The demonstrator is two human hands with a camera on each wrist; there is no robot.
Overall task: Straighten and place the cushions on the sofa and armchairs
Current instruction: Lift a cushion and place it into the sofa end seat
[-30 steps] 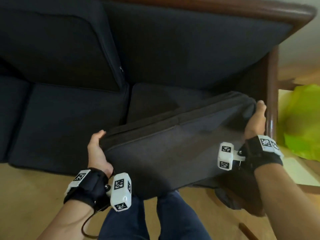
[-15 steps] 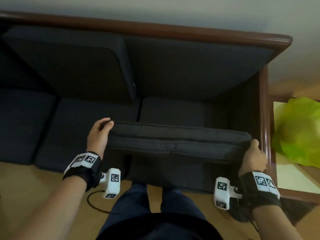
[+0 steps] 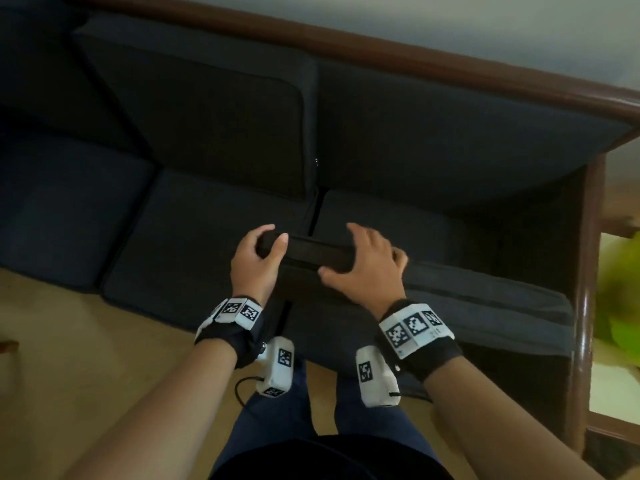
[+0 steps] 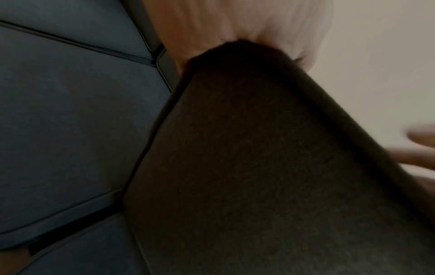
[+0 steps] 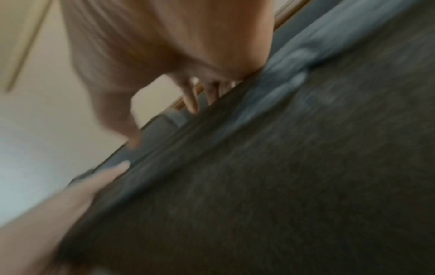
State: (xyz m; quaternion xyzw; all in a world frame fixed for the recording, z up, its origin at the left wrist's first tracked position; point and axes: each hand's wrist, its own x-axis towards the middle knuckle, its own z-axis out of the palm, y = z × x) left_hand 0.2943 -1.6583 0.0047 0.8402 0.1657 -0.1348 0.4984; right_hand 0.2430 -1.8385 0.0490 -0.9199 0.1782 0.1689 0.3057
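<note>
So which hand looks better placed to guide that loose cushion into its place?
Probably the left hand: it grips the cushion's left end, thumb curled over the top. The right hand has spread fingers resting near the left hand; the cushion's right end is unheld.

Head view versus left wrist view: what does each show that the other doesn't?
Only the head view shows the sofa's wooden frame, both wristbands, the person's legs and a green object at right. Only the left wrist view shows the underside of the cushion close up. Both show the left hand gripping the cushion's corner, the right hand nearby, and the seat cushions.
</note>
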